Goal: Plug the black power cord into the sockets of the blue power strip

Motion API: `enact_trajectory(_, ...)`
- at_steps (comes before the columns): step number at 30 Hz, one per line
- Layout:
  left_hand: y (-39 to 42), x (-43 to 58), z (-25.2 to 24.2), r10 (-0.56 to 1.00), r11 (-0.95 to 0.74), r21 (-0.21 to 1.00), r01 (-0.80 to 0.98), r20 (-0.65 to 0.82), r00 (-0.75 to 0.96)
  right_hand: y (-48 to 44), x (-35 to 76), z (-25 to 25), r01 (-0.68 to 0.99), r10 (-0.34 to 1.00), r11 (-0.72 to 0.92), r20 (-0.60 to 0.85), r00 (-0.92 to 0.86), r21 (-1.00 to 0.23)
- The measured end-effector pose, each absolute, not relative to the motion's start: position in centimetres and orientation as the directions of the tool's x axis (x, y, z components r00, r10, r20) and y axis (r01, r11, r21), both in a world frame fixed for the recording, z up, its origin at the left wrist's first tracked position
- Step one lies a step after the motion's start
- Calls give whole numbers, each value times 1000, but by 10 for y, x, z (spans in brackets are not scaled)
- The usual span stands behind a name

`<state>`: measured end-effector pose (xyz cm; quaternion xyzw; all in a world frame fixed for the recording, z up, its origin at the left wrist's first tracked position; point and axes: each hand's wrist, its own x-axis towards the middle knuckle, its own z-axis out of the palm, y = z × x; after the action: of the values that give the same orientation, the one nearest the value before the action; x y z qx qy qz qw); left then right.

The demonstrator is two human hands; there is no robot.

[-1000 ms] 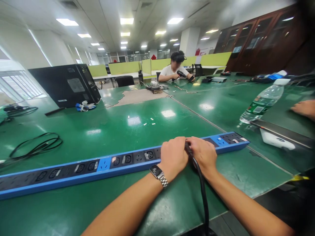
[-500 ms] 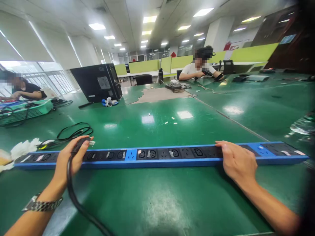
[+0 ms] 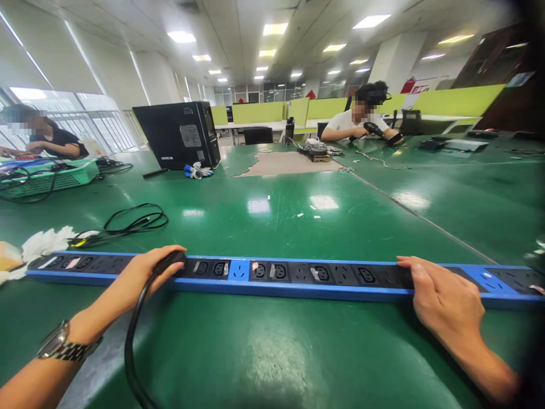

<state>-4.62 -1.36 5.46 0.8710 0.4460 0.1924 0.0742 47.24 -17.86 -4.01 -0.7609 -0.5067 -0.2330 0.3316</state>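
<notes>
A long blue power strip (image 3: 298,291) with black and blue sockets lies across the table in front of me. My left hand (image 3: 138,275) is closed around a black power plug (image 3: 170,261), which points right, over the sockets on the strip's left half. Its thick black cord (image 3: 135,335) hangs down toward me. Whether the plug touches a socket is hidden. My right hand (image 3: 447,298) grips the strip right of its middle, fingers over the far edge and thumb on the near side.
Behind the strip's left end lie a coiled black cable (image 3: 136,221) and crumpled white tissue (image 3: 46,244). Farther back are a black computer case (image 3: 179,136), blue-white gloves (image 3: 198,170) and a green basket (image 3: 72,175). Two people (image 3: 353,126) sit across the table.
My left hand has shifted right along the strip, and the plug has tipped from upward to level, pointing right. The right hand keeps its grip. The view has shifted slightly left.
</notes>
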Motion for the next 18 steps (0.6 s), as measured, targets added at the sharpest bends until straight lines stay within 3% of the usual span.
enact_trajectory(4,-13,-44,43,764,-642,176,747,231,602,-178,472,-40,930,614,-258,699,366,-260)
enact_trajectory(7,-17,-46,25,759,-620,146,771,361,542,-178,472,-40,938,614,-237,709,347,-254)
enact_trajectory(14,-34,-19,52,827,-519,384,764,452,335,-178,470,-39,932,615,-245,701,361,-266)
enact_trajectory(18,-38,32,64,774,-633,373,679,288,563,-178,467,-38,919,622,-263,676,394,-294)
